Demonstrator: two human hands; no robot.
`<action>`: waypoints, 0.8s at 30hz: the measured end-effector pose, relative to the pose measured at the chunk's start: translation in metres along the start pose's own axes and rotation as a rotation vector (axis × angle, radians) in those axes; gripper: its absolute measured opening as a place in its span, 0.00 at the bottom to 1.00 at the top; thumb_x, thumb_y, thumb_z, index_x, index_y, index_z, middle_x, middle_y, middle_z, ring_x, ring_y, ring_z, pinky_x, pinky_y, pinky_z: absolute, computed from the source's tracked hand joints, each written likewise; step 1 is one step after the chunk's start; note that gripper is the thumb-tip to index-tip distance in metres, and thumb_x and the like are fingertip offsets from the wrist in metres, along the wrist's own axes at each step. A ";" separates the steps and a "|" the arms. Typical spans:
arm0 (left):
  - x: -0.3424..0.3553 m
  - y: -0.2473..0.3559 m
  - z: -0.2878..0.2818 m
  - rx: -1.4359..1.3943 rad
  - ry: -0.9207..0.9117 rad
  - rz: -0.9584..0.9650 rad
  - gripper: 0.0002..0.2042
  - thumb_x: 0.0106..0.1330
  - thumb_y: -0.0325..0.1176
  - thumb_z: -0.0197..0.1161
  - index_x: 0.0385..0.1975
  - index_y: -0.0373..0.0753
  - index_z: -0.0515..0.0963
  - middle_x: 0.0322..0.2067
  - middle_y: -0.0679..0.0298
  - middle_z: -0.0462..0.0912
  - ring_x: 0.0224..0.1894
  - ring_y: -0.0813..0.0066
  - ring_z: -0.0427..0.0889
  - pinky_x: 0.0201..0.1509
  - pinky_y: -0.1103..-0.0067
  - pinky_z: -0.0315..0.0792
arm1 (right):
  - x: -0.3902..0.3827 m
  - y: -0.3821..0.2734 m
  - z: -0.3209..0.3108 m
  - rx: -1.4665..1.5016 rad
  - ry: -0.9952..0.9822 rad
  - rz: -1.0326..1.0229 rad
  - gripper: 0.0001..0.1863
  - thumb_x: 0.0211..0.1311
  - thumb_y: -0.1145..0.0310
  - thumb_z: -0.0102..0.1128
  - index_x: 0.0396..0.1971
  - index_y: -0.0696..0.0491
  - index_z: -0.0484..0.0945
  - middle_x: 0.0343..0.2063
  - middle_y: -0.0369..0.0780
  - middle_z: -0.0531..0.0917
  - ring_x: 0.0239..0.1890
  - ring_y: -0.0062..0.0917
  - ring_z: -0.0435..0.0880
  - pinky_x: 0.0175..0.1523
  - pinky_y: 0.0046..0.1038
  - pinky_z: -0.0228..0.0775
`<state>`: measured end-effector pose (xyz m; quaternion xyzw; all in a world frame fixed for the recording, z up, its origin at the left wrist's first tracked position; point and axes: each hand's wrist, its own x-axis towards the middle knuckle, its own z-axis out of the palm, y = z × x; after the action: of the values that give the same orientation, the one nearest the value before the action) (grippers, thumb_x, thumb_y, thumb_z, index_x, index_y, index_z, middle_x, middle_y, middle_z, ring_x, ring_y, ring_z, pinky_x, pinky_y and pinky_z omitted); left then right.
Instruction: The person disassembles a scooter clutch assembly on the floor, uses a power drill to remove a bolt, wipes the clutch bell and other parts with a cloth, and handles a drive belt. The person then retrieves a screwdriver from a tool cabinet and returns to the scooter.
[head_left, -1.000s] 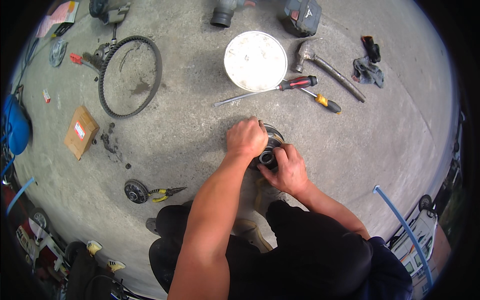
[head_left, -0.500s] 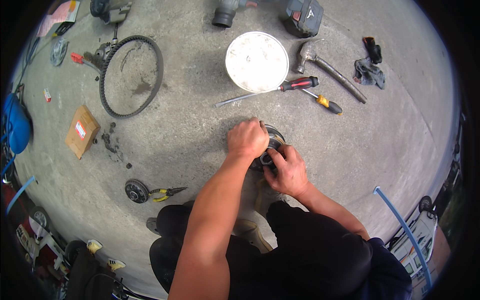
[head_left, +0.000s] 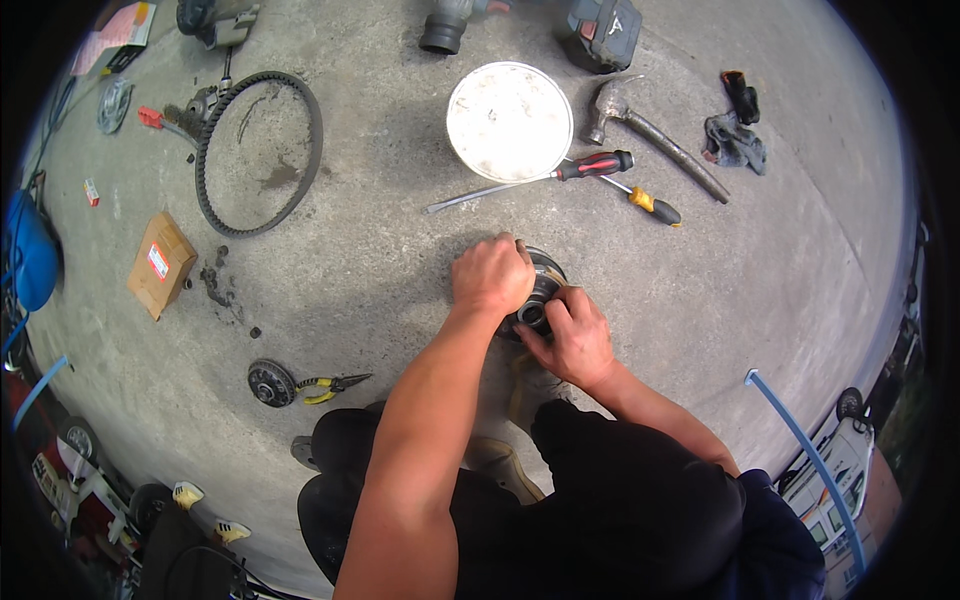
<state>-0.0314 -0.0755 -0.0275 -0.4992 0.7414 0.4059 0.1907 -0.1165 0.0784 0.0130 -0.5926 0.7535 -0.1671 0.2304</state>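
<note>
A dark round metal pulley (head_left: 545, 282) with a hub and ring at its middle rests low in front of my knees. My left hand (head_left: 490, 277) is closed over its left side, fingers curled on the far rim and hiding much of it. From the right, my right hand (head_left: 577, 345) grips near the hub (head_left: 531, 314), thumb and fingers bent about its ring. Whether a smaller part sits between those fingers is hidden.
Beyond the pulley lie a white round lid (head_left: 510, 122), a red-black screwdriver (head_left: 595, 166), a yellow-black screwdriver (head_left: 655, 207) and a hammer (head_left: 665, 145). Leftward are a toothed belt (head_left: 203, 170), a cardboard box (head_left: 163, 265), pliers (head_left: 325, 387) and a round toothed part (head_left: 271, 383).
My right hand's fingers have shifted slightly around the hub, baring more of its ring. My left hand keeps its hold on the pulley. The whole view has drifted slightly.
</note>
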 end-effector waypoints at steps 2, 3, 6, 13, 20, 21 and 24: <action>0.001 0.000 0.000 0.008 -0.001 0.001 0.17 0.75 0.41 0.51 0.41 0.37 0.85 0.41 0.45 0.89 0.47 0.44 0.89 0.54 0.54 0.81 | 0.001 -0.001 0.000 -0.003 -0.006 0.019 0.23 0.52 0.61 0.77 0.45 0.54 0.80 0.40 0.46 0.78 0.39 0.43 0.83 0.42 0.41 0.80; 0.001 -0.001 0.000 0.000 -0.002 0.005 0.17 0.75 0.41 0.51 0.41 0.37 0.85 0.41 0.45 0.89 0.47 0.44 0.89 0.54 0.54 0.81 | 0.001 -0.001 -0.001 0.004 -0.005 0.003 0.22 0.52 0.61 0.76 0.44 0.54 0.80 0.40 0.46 0.78 0.38 0.43 0.83 0.42 0.41 0.80; 0.002 -0.002 0.002 -0.005 -0.002 0.012 0.17 0.75 0.41 0.52 0.41 0.37 0.85 0.41 0.45 0.89 0.47 0.44 0.89 0.54 0.54 0.81 | 0.000 -0.001 -0.002 0.009 0.006 -0.030 0.20 0.53 0.60 0.76 0.40 0.54 0.79 0.40 0.45 0.78 0.38 0.43 0.83 0.42 0.41 0.80; 0.001 -0.003 0.005 -0.024 0.027 0.015 0.19 0.76 0.43 0.50 0.40 0.36 0.85 0.40 0.44 0.89 0.45 0.40 0.87 0.54 0.53 0.79 | -0.001 0.001 0.004 -0.040 0.014 -0.015 0.20 0.54 0.57 0.77 0.37 0.54 0.78 0.38 0.45 0.78 0.37 0.42 0.83 0.41 0.40 0.79; 0.001 -0.001 0.002 0.008 0.002 -0.003 0.17 0.75 0.41 0.51 0.41 0.38 0.85 0.42 0.45 0.89 0.47 0.44 0.89 0.55 0.55 0.80 | 0.002 -0.002 -0.001 0.026 -0.009 0.036 0.25 0.51 0.59 0.80 0.42 0.57 0.77 0.38 0.47 0.79 0.38 0.43 0.83 0.39 0.41 0.79; 0.001 0.000 0.002 0.004 -0.001 -0.005 0.17 0.75 0.41 0.51 0.41 0.38 0.85 0.42 0.45 0.89 0.47 0.44 0.89 0.55 0.55 0.80 | 0.002 -0.003 -0.003 0.003 -0.018 0.016 0.25 0.51 0.60 0.80 0.42 0.57 0.77 0.38 0.47 0.79 0.38 0.43 0.83 0.39 0.41 0.80; 0.001 0.000 0.001 0.005 0.002 -0.006 0.17 0.75 0.41 0.51 0.41 0.38 0.85 0.42 0.46 0.89 0.47 0.45 0.89 0.55 0.55 0.80 | 0.004 -0.004 -0.005 -0.030 -0.011 -0.028 0.25 0.51 0.62 0.78 0.44 0.57 0.78 0.37 0.46 0.79 0.38 0.43 0.83 0.40 0.41 0.79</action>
<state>-0.0320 -0.0749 -0.0285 -0.5013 0.7413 0.4028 0.1922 -0.1163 0.0738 0.0185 -0.6075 0.7463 -0.1556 0.2231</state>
